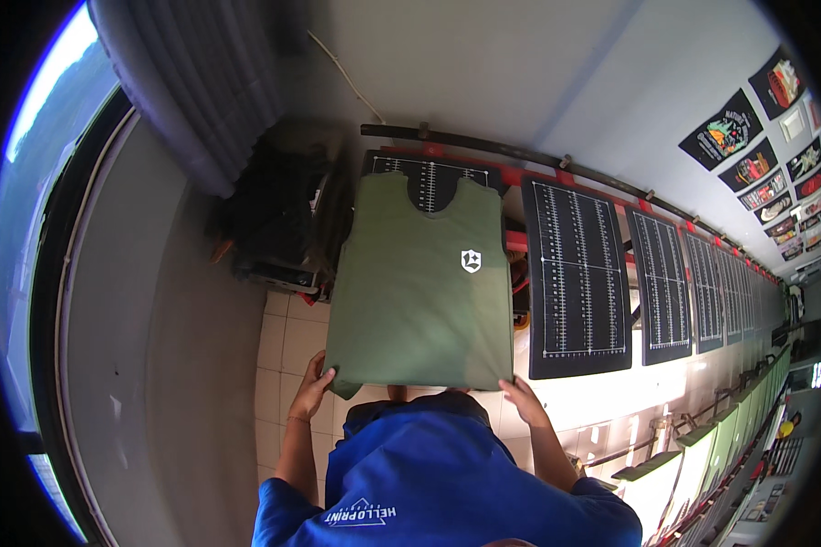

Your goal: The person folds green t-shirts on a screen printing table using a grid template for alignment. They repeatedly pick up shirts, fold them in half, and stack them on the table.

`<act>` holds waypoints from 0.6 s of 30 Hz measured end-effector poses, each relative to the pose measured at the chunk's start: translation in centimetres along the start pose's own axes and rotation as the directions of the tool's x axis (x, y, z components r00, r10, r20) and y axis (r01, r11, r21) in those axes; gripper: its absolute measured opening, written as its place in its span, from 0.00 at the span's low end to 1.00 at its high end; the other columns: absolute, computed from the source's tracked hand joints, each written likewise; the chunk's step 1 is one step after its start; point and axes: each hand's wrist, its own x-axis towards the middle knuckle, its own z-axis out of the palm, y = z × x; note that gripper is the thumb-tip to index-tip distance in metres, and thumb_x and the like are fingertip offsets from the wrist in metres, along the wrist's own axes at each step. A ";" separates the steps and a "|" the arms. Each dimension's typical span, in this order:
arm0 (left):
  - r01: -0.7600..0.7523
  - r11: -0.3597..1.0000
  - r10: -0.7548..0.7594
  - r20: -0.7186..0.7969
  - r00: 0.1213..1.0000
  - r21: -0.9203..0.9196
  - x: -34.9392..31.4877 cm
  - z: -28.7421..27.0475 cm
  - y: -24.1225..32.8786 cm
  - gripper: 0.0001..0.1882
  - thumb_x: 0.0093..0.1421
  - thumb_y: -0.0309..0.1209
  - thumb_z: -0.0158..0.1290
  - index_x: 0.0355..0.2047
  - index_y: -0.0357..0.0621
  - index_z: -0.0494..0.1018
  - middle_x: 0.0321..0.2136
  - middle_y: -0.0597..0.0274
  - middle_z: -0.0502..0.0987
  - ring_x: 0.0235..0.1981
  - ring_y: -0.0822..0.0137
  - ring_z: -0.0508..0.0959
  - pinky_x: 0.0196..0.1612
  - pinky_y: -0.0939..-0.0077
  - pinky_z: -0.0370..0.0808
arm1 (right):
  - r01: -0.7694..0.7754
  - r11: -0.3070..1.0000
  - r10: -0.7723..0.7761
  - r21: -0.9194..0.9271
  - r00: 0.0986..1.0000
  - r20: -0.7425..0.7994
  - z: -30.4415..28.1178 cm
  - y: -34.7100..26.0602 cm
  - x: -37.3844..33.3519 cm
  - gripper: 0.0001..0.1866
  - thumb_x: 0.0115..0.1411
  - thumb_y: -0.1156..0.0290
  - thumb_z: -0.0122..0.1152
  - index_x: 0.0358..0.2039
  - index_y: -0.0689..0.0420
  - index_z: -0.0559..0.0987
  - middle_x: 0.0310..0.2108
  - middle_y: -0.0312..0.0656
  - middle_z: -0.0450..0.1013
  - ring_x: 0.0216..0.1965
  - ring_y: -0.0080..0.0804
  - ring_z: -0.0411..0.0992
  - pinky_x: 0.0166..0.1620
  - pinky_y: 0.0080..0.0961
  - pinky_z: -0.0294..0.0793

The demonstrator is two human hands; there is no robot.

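You wear a blue T-shirt with a white print on it, and dark shorts show beneath it. Both your forearms reach forward, one on each side of your body. Your left hand pinches the lower left corner of a green sleeveless top, the thumb on the upper face of the cloth; a small fold hangs beside it. Your right hand grasps the lower right corner at its fingertips, the palm clear of the fabric. Between your hands the hem runs nearly straight across.

The top lies spread out in front of you, neckline pointing away, with a white shield emblem on its right upper part. It covers most of a black platen, whose white ruler marks show through the neck opening and past the shoulders. Below and to your left you have pale floor tiles.

Just to the right stands a bare black platen with white scales, and another marked platen follows it in a row running away from you. Lower right, green garments lie along a second row. Beyond your work, a dark rail runs along the grey wall; to its left sits a dark heap, too shadowed to make out. Colourful prints hang far right.
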 end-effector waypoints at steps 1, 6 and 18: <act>0.042 0.997 -0.039 0.051 0.998 -0.070 0.4 -0.1 0.0 0.27 0.62 0.39 0.54 0.56 0.36 0.64 0.50 0.55 0.72 0.53 0.63 0.70 0.59 0.68 0.63 | 0.103 0.994 -0.100 0.031 0.991 -0.083 1.5 -1.7 0.0 0.34 0.61 0.57 0.59 0.62 0.61 0.62 0.55 0.43 0.67 0.58 0.33 0.61 0.58 0.32 0.61; 0.232 0.970 -0.213 0.202 0.956 -0.077 1.6 -0.1 0.8 0.32 0.60 0.40 0.57 0.57 0.30 0.62 0.52 0.51 0.72 0.53 0.61 0.71 0.59 0.68 0.64 | 0.292 0.914 -0.284 0.282 0.956 -0.068 2.4 -1.4 4.8 0.35 0.62 0.55 0.57 0.63 0.64 0.59 0.57 0.48 0.65 0.60 0.35 0.61 0.61 0.31 0.58; 0.312 0.943 -0.331 0.248 0.910 0.116 1.6 -1.7 3.8 0.28 0.60 0.39 0.58 0.51 0.28 0.67 0.48 0.52 0.75 0.48 0.64 0.74 0.52 0.73 0.68 | -0.246 0.874 0.141 0.418 0.954 0.266 0.1 -1.1 0.4 0.29 0.61 0.59 0.60 0.53 0.72 0.68 0.50 0.50 0.72 0.51 0.35 0.72 0.55 0.30 0.71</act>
